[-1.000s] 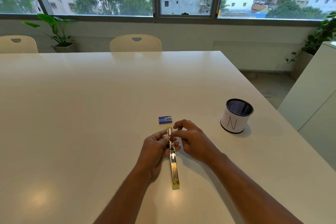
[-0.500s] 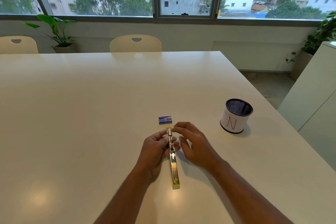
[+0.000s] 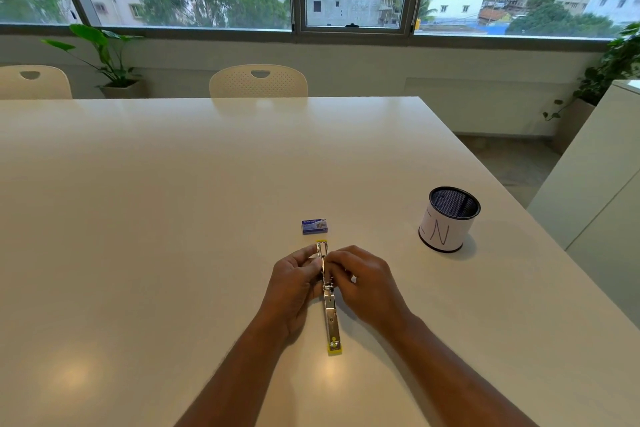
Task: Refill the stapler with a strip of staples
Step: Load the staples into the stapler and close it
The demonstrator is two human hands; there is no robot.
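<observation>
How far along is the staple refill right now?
Done: the long yellow-and-chrome stapler lies folded open flat on the white table, channel exposed. In hand: the left hand and right hand pinch at its far half; whether a strip is in yet is too small to tell. Left: closing the stapler. The small blue staple box lies just beyond.
</observation>
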